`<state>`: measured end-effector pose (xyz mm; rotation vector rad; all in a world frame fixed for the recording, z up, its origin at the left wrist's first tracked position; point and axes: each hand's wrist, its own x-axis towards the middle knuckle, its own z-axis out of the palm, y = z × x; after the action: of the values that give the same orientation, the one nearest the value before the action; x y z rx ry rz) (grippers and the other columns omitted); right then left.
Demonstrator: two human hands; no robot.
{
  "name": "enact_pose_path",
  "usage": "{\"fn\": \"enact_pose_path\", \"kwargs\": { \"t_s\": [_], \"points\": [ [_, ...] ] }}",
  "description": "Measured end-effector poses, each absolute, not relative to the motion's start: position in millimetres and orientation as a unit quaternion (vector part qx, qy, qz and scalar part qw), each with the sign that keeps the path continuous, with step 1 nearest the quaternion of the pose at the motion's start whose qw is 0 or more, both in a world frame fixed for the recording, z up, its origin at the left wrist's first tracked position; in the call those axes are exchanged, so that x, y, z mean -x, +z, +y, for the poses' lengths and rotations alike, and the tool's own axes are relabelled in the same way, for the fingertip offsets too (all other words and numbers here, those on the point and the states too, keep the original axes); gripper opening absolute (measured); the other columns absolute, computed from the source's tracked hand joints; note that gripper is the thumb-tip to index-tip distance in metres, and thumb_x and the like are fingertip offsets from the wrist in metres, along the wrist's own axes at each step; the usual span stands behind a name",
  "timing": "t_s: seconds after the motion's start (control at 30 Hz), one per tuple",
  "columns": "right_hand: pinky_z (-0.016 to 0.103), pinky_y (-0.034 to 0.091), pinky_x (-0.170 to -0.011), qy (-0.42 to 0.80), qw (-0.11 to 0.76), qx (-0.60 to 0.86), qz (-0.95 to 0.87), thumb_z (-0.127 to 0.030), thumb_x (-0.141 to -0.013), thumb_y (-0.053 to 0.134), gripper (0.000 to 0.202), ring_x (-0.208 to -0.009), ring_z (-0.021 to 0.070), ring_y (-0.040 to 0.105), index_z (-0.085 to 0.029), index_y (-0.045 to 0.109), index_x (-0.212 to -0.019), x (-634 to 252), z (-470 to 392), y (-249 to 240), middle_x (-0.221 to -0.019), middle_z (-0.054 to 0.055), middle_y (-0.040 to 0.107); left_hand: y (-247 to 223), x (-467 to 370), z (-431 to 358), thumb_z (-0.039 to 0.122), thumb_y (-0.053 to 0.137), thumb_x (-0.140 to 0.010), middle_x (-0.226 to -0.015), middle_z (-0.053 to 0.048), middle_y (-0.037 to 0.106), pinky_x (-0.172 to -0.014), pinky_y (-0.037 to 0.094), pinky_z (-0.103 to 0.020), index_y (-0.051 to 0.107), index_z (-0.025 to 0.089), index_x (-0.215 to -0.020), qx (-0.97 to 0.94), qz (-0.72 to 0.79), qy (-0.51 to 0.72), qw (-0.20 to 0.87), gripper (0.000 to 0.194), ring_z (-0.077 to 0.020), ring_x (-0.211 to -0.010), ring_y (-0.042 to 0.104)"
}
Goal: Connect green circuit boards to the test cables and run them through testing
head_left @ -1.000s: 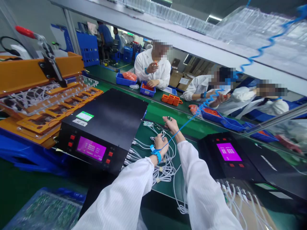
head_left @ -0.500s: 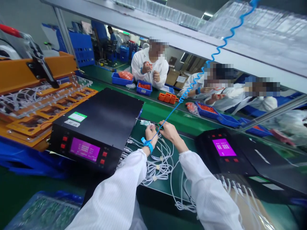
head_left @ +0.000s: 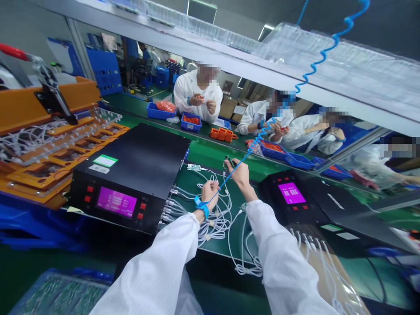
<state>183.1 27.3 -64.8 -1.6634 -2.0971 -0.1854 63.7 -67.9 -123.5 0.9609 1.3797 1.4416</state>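
Observation:
My left hand (head_left: 210, 192) wears a blue wrist strap (head_left: 202, 206) and sits low over the bundle of white cables (head_left: 215, 227). Its fingers are curled together; whatever they grip is hidden. My right hand (head_left: 241, 175) pinches a small circuit board (head_left: 227, 163) above the green bench, with a white cable end just below it. Left of that, a second circuit board (head_left: 194, 167) lies on the bench beside the black box, joined to a white cable. Another small board (head_left: 243, 207) is partly visible by my right sleeve.
A black box with a lit screen (head_left: 117, 202) stands on the left, another black unit (head_left: 292, 192) on the right. An orange fixture (head_left: 49, 170) is at far left. A blue coiled cord (head_left: 262, 135) crosses the view. Co-workers sit opposite behind blue bins (head_left: 190, 127).
My hands have moved apart. The left has come back toward me from the board by the box; the right has moved slightly right and up, a circuit board now showing in its fingers.

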Motion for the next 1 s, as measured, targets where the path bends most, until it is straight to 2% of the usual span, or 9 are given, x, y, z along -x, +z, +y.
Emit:
{"fn": "enact_pose_path", "kwargs": {
  "t_s": [0.1,0.2,0.3,0.47,0.6,0.77,0.9,1.0],
  "points": [
    [0.028,0.034,-0.061,-0.017,0.311,0.571,-0.759,-0.055,-0.101,0.053,0.043,-0.063,0.0170,0.054,-0.020,0.064,-0.079,-183.1,15.8,-52.3,-0.071,0.005,0.067,-118.8,-70.7,-67.4,0.028,0.053,-0.102,-0.084,-0.008,0.074,-0.079,0.050,-0.031,0.066,0.017,-0.094,-0.421,0.539,0.569,0.457,0.019,-0.0199,-0.078,0.069],
    [0.028,0.032,-0.059,0.049,0.395,0.531,-0.748,-0.058,-0.096,0.060,0.048,-0.057,0.0130,0.043,-0.021,0.054,-0.066,-176.9,0.5,-41.7,-0.059,-0.001,0.056,-111.2,-75.7,-59.3,0.029,0.056,-0.100,-0.077,-0.004,0.069,-0.079,0.048,-0.031,0.067,0.019,-0.104,-0.451,0.528,0.558,0.454,0.015,-0.0208,-0.076,0.067],
    [0.027,0.033,-0.058,0.107,0.440,0.528,-0.719,-0.053,-0.091,0.067,0.047,-0.057,0.0114,0.040,-0.021,0.051,-0.062,-173.1,-5.3,-37.8,-0.056,-0.003,0.050,-105.2,-76.1,-55.4,0.033,0.051,-0.103,-0.073,-0.002,0.065,-0.080,0.046,-0.032,0.067,0.022,-0.095,-0.475,0.525,0.553,0.440,0.021,-0.0213,-0.074,0.063],
    [0.024,0.033,-0.051,0.272,0.531,0.579,-0.556,-0.042,-0.072,0.090,0.046,-0.055,0.0091,0.038,-0.020,0.050,-0.060,-182.5,16.6,-46.0,-0.052,-0.007,0.044,-105.8,-69.8,-66.7,0.029,0.052,-0.102,-0.070,-0.002,0.063,-0.081,0.042,-0.030,0.063,0.022,-0.072,-0.510,0.513,0.537,0.435,0.032,-0.0210,-0.076,0.061],
    [0.021,0.037,-0.044,0.320,0.578,0.603,-0.447,-0.047,-0.082,0.083,0.045,-0.050,0.0092,0.039,-0.023,0.047,-0.069,-194.3,49.2,-49.0,-0.051,-0.009,0.040,-114.6,-71.1,-83.5,0.027,0.058,-0.097,-0.061,-0.001,0.058,-0.073,0.042,-0.029,0.061,0.021,-0.066,-0.507,0.522,0.510,0.458,0.032,-0.0201,-0.066,0.058],
    [0.017,0.041,-0.040,0.414,0.587,0.583,-0.379,-0.044,-0.093,0.075,0.044,-0.046,0.0082,0.042,-0.024,0.041,-0.072,-192.6,79.6,-48.4,-0.053,-0.009,0.042,-119.9,-72.3,-88.3,0.036,0.045,-0.105,-0.080,-0.005,0.066,-0.078,0.045,-0.031,0.059,0.022,-0.085,-0.437,0.569,0.524,0.459,0.029,-0.0214,-0.079,0.064],
    [0.018,0.049,-0.044,0.464,0.569,0.559,-0.387,-0.050,-0.093,0.073,0.049,-0.048,0.0086,0.049,-0.024,0.037,-0.071,-167.5,91.4,-62.6,-0.056,-0.008,0.047,-129.3,-69.2,-80.8,0.052,0.057,-0.100,-0.081,-0.006,0.067,-0.083,0.049,-0.034,0.058,0.022,-0.083,-0.354,0.578,0.549,0.489,0.034,-0.0236,-0.083,0.066],
    [0.021,0.054,-0.050,0.471,0.543,0.555,-0.419,-0.047,-0.092,0.075,0.047,-0.054,0.0101,0.057,-0.024,0.040,-0.072,-135.7,98.2,-82.3,-0.061,-0.006,0.054,-144.8,-67.8,-78.1,0.052,0.063,-0.096,-0.076,-0.004,0.065,-0.078,0.051,-0.033,0.060,0.022,-0.086,-0.313,0.571,0.574,0.497,0.032,-0.0224,-0.078,0.066]
  ]
}}
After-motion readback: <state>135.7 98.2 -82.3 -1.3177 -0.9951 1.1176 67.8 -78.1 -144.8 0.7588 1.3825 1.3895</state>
